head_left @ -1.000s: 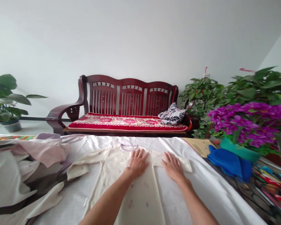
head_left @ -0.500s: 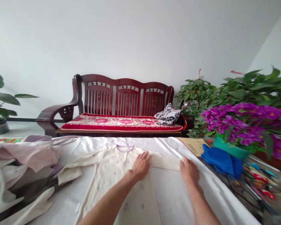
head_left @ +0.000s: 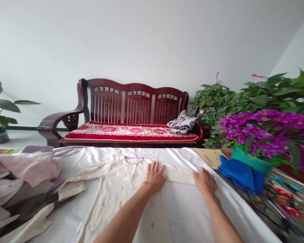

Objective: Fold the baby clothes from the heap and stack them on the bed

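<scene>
A cream baby garment (head_left: 121, 192) with a lilac neckline lies spread on the white sheet (head_left: 192, 216). My left hand (head_left: 154, 177) rests flat on its upper chest, fingers stretched out. My right hand (head_left: 205, 180) sits at the end of the garment's right sleeve (head_left: 179, 175), fingers curled onto the cuff. The other sleeve (head_left: 76, 180) stretches out to the left.
A heap of pale clothes (head_left: 20, 182) lies at the left. A blue cloth (head_left: 240, 173), a teal pot of purple flowers (head_left: 266, 135) and cluttered coloured items are at the right. A dark wooden bench (head_left: 131, 114) with a red cushion stands beyond the table.
My right hand slid from the middle of the right sleeve out to its cuff and curled there. My left hand stayed flat on the garment. The view shifted slightly.
</scene>
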### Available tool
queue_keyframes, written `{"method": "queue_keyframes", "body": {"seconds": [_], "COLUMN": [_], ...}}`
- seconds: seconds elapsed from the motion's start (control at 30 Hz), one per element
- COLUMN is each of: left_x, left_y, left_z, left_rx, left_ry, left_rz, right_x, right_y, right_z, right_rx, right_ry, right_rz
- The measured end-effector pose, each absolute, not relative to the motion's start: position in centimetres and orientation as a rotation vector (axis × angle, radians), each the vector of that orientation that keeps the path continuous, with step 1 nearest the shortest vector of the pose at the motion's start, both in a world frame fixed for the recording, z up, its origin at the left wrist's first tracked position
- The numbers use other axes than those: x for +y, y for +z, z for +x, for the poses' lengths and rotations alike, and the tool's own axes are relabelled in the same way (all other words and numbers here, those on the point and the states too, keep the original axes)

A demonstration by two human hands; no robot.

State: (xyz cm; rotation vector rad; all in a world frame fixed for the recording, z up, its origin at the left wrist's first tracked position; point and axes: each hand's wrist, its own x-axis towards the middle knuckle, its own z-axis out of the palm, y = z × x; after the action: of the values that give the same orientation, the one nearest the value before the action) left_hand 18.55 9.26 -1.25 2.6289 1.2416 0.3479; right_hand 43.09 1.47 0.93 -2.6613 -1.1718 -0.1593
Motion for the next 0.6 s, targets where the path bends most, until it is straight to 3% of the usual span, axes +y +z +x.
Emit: {"method": "queue_keyframes", "body": {"seconds": [0.6], "left_x": [9.2], "left_y": [-1.4], "left_z": [18.6], "left_rx": [1.266], "left_ry": [0.327], "left_rz": [2.665], "right_x": [1.5], "right_y": [0.8], "right_z": [44.6], "right_rx": [-1.190], "right_ry": [-0.020], "right_rz": [-2.673]}}
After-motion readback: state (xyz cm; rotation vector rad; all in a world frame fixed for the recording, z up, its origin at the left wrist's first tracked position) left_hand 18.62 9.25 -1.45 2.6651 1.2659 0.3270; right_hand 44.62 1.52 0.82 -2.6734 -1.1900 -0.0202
